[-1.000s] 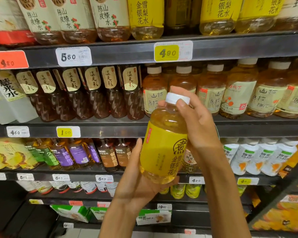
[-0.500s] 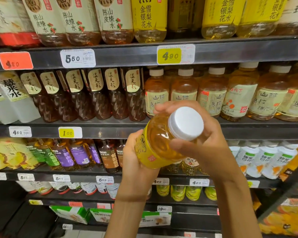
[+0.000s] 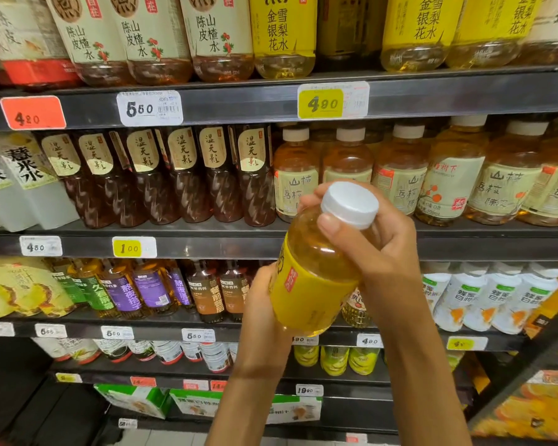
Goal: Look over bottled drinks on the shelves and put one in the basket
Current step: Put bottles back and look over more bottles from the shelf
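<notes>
Yellow-labelled and filled with pale amber drink, the bottle (image 3: 316,272) sits between both hands, held out in front of the shelves (image 3: 271,244) rather than standing on them. The right hand (image 3: 384,249) curls round its shoulder and neck, thumb pressed just under the white cap (image 3: 350,204); the left hand (image 3: 261,304) cups the base from below and behind, its fingers mostly hidden by the label.

A second ago the bottle stood upright with the front of its label facing the camera. Since then it has been tipped so that the cap leans toward the viewer and the label turns away to the side, and over the last half second it has barely moved further. That reads as the looking-over part of the job: the person seems to be checking the cap or the upper part of the bottle, not yet choosing.

Behind the hands, a row of amber bottles with cream labels (image 3: 400,175) fills the middle shelf, with dark brown bottles (image 3: 181,178) to their left. Above hang larger bottles and a yellow price tag (image 3: 321,103); white bottles (image 3: 484,294) stand lower right.

No basket shows in this view, so the drop-off is still to come. I judge the task roughly midway: one drink picked and under inspection, nothing placed.
</notes>
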Tool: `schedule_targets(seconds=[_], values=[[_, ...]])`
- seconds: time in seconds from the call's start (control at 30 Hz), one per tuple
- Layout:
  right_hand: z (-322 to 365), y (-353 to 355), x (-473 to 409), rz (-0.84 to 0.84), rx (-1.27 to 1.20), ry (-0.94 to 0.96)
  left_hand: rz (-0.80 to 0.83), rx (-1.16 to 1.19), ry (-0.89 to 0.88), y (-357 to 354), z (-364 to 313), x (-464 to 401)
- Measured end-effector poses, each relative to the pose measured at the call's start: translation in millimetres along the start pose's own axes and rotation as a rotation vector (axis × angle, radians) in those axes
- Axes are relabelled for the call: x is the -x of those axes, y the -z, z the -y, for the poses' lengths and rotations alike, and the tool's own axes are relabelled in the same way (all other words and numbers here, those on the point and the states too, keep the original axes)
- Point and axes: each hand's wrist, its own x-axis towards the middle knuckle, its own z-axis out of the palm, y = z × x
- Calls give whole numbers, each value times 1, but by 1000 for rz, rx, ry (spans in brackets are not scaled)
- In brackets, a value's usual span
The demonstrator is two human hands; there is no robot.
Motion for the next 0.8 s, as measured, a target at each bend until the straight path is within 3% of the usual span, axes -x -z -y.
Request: schedule_targets(seconds=[0.1, 0.17, 0.37, 0.5, 0.63, 0.7, 0.8], values=[[-3, -2, -2, -73, -41, -51, 72, 155, 78, -1, 0, 2], [-4, 0, -3, -78, -51, -62, 120, 129, 79, 1, -1, 2], [-3, 7, -4, 85, -253, -100, 377, 120, 273, 18, -4, 7], [0, 7, -5, 69, -283, -158, 299, 89, 185, 13, -3, 9], [-2, 2, -7, -83, -76, -216, 160, -27, 4, 5, -3, 6], [-2, -3, -6, -132, -1, -191, 122, -60, -81, 2, -4, 6], [-1, -5, -3, -161, 63, -117, 137, -45, -77, 2, -2, 5]])
